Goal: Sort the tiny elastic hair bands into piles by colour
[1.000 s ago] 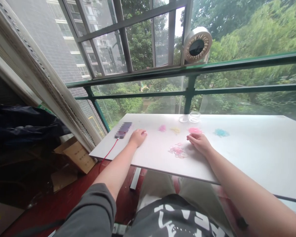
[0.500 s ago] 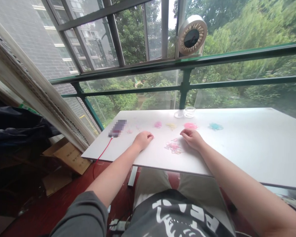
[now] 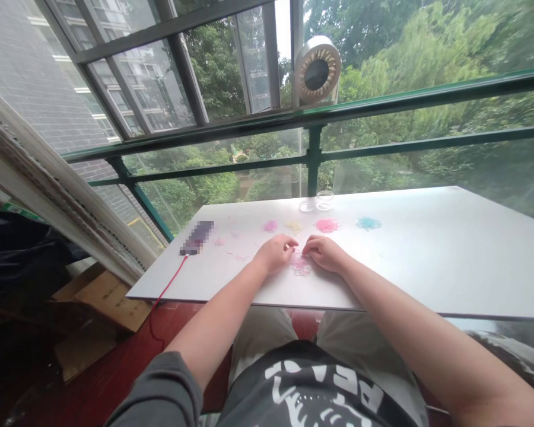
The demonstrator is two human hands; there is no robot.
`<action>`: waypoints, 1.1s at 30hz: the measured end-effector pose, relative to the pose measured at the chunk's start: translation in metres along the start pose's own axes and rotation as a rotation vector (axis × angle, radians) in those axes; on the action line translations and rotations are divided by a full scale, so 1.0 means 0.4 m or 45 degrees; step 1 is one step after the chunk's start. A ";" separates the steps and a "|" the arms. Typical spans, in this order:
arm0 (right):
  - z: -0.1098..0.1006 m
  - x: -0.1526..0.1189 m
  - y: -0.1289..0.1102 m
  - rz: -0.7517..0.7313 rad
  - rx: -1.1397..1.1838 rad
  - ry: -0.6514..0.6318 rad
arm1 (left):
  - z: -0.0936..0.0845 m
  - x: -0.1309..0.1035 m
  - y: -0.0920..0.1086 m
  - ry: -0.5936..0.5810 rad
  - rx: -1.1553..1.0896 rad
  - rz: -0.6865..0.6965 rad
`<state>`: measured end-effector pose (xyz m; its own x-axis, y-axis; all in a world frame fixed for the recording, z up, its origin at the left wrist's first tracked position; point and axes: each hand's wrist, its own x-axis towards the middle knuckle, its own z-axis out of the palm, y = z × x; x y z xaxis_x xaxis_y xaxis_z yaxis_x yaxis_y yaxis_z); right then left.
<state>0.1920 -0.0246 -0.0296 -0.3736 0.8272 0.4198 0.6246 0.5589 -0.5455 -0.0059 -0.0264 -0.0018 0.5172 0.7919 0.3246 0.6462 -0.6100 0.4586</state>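
Note:
On the white table [image 3: 409, 261] lies a loose pile of pink bands [image 3: 301, 267], close to its front edge. My left hand [image 3: 276, 251] rests at the pile's left side, thumb and forefinger apart, with nothing visible between them. At the pile's upper right is my right hand [image 3: 323, 251], its fingers curled down and touching the bands; what they grip is too small to make out. Behind the hands, small heaps lie in a row: purple [image 3: 270, 226], yellow [image 3: 293, 226], pink [image 3: 327, 225] and teal [image 3: 369, 222].
Two clear round dishes [image 3: 324, 200] stand at the table's back edge. A blurred phone-like device [image 3: 197, 238] with a red cable [image 3: 169, 284] lies at the left. Faint pink bands [image 3: 238, 256] lie left of my left hand. A round fan [image 3: 317, 71] stands above the green railing.
Both hands have come together over the pink pile, my left hand moving right. A few faint bands now show left of my left hand. The camera view has shifted to the right.

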 end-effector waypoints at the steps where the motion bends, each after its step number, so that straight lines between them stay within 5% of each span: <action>1: 0.000 0.001 0.001 0.016 0.007 0.022 | -0.004 -0.001 -0.004 0.032 0.025 0.006; 9: 0.001 0.002 0.007 0.099 -0.035 0.129 | -0.066 -0.020 -0.074 0.054 0.069 -0.058; 17: 0.014 0.005 0.004 -0.017 -0.219 0.104 | -0.118 -0.113 -0.170 -0.017 0.360 -0.427; 20: 0.019 0.006 -0.005 -0.133 -0.347 -0.032 | -0.101 -0.136 -0.168 -0.117 0.390 -0.466; 25: 0.016 0.012 -0.016 -0.071 -0.457 -0.162 | -0.076 -0.122 -0.129 -0.217 0.332 -0.313; 33: 0.023 0.045 -0.022 -0.070 -0.406 -0.174 | -0.043 -0.059 -0.082 -0.040 -0.128 -0.047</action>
<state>0.1733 -0.0140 -0.0238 -0.4872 0.8087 0.3297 0.7759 0.5741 -0.2615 -0.0490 -0.0245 -0.0102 0.5121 0.8118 0.2806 0.6064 -0.5731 0.5513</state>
